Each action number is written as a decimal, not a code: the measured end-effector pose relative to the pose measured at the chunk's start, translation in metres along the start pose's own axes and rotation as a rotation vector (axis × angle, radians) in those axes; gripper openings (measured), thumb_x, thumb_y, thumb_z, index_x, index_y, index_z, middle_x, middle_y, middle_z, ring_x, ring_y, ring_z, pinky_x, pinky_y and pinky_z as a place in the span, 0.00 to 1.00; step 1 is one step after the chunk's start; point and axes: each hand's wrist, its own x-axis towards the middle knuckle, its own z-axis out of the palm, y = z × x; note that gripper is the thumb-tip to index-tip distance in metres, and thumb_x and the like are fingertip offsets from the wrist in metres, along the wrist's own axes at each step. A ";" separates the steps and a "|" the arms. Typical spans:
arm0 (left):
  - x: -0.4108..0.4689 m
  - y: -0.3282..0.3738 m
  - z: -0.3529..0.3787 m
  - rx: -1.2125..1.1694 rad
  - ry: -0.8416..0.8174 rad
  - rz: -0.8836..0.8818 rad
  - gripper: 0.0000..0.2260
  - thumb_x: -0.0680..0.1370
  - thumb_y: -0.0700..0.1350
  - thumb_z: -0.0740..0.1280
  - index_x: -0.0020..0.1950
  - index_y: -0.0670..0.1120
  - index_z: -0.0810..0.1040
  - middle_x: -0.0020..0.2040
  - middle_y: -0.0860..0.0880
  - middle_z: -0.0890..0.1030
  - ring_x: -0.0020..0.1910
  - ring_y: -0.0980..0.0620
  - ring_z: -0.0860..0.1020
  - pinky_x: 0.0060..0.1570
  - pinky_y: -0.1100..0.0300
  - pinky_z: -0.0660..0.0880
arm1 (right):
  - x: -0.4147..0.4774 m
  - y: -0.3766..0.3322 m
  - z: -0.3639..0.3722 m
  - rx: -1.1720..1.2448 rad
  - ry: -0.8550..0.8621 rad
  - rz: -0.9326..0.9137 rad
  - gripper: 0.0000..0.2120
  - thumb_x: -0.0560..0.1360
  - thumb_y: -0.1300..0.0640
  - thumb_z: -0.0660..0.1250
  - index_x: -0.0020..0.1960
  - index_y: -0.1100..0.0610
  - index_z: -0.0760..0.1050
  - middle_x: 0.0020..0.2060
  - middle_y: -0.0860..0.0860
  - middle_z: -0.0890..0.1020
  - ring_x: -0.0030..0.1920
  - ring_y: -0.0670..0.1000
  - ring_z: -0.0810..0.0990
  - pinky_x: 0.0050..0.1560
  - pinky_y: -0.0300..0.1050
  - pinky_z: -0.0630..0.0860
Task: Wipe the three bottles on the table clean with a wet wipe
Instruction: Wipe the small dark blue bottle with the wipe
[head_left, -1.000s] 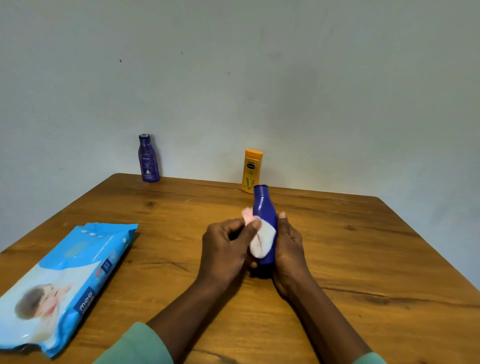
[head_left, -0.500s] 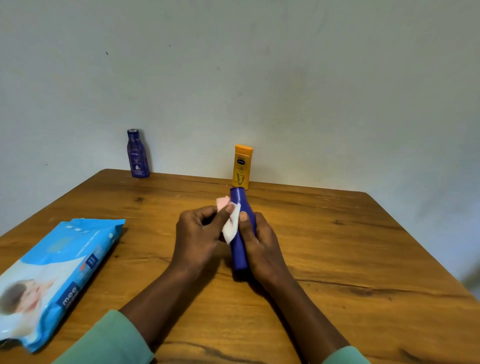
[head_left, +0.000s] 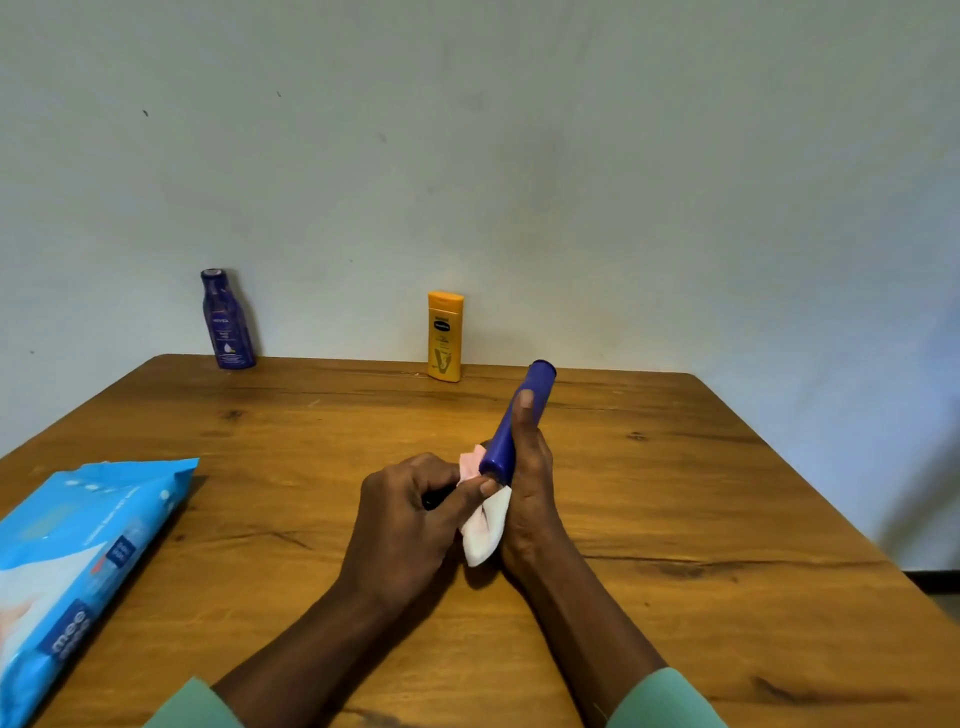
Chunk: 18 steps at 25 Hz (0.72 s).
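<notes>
A blue bottle is gripped by the right hand, thumb laid along it, its far end tilted toward one o'clock. A wet wipe is pinched against its near end by the left hand. Upright at the table's far edge, a yellow bottle is seen at twelve o'clock and a dark blue bottle at ten. A wipes pack lies at nine.
</notes>
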 end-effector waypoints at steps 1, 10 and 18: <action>0.001 0.001 0.000 -0.015 0.018 0.013 0.09 0.77 0.51 0.74 0.37 0.55 0.84 0.34 0.54 0.81 0.34 0.54 0.79 0.34 0.66 0.72 | 0.000 0.000 0.001 0.019 -0.037 0.014 0.43 0.61 0.28 0.76 0.62 0.57 0.70 0.36 0.53 0.76 0.39 0.53 0.79 0.49 0.55 0.78; 0.001 0.006 -0.003 0.234 0.099 0.240 0.13 0.80 0.55 0.68 0.57 0.48 0.85 0.52 0.55 0.78 0.52 0.61 0.78 0.44 0.72 0.74 | -0.005 -0.001 0.006 -0.016 -0.212 0.244 0.31 0.71 0.30 0.64 0.52 0.57 0.80 0.34 0.54 0.85 0.39 0.51 0.85 0.41 0.46 0.82; 0.019 -0.013 -0.017 0.209 -0.105 0.231 0.08 0.80 0.53 0.70 0.49 0.53 0.87 0.48 0.59 0.79 0.48 0.55 0.79 0.37 0.66 0.72 | -0.002 -0.012 -0.009 -0.003 -0.092 0.171 0.25 0.80 0.35 0.59 0.57 0.56 0.77 0.35 0.53 0.85 0.42 0.54 0.81 0.49 0.52 0.76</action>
